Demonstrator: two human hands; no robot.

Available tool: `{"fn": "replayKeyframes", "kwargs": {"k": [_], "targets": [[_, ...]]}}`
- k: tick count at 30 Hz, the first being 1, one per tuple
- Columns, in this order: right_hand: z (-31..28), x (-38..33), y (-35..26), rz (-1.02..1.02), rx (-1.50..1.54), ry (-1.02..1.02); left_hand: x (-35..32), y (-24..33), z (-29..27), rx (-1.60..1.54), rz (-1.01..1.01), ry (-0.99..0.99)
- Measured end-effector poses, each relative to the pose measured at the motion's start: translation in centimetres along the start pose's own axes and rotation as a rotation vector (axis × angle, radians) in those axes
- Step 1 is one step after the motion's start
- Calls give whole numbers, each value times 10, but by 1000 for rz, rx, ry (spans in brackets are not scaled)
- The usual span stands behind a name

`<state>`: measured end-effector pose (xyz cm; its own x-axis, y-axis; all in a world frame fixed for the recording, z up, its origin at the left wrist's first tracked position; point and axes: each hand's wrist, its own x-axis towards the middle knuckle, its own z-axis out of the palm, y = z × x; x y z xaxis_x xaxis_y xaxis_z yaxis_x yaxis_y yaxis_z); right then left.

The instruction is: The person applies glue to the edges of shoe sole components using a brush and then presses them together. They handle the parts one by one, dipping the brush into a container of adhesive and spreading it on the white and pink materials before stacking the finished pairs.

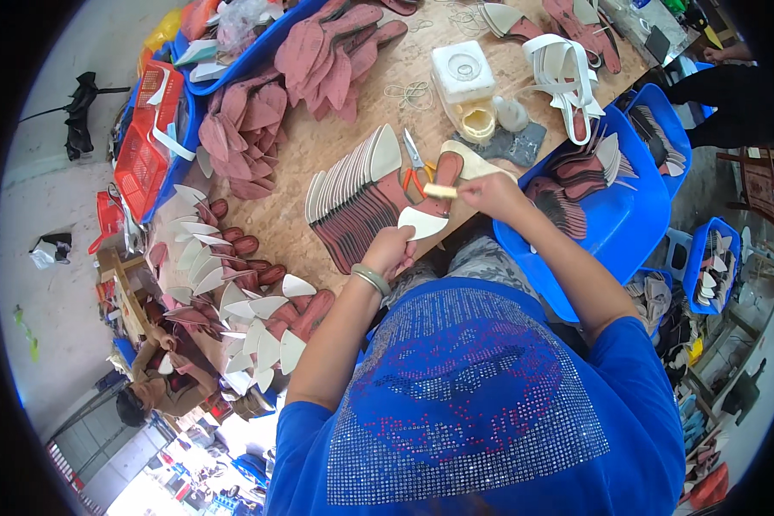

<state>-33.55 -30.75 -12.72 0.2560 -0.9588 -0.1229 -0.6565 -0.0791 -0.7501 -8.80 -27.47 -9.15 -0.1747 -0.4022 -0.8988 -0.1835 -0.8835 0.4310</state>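
Observation:
My left hand (pixel 393 250) is closed on the white pointed tip of a reddish-brown shoe insole (pixel 447 176) at the table's near edge. A small pale yellow brush-like tool (pixel 441 191), a little blurred, is pinched in my right hand (pixel 495 196) and lies across the insole's middle. Left of it stands a tight row of insoles (pixel 361 211) with cream toe pieces. Orange-handled pliers (pixel 415 163) rest between that row and the insole I hold. Under my right hand and the insole lies a cream piece (pixel 482 165).
Past my hands stand a white foam block (pixel 463 70) and a yellowish glue-crusted jar (pixel 476 122). Insole piles (pixel 335 56) cover the table's far left, with white-tipped ones (pixel 262 335) at its left edge. A blue basket (pixel 611 228) is at my right. Another person (pixel 159 378) sits lower left.

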Motion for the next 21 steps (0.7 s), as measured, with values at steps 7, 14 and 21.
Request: {"fn": "replayKeyframes", "kwargs": {"k": [7, 14, 21], "targets": [[33, -18, -16, 122, 517, -97, 0, -1, 10, -13, 38, 47], [7, -1, 21, 55, 12, 40, -3, -2, 8, -29, 14, 53], [1, 32, 52, 78, -135, 158, -2, -2, 10, -34, 27, 72]]}}
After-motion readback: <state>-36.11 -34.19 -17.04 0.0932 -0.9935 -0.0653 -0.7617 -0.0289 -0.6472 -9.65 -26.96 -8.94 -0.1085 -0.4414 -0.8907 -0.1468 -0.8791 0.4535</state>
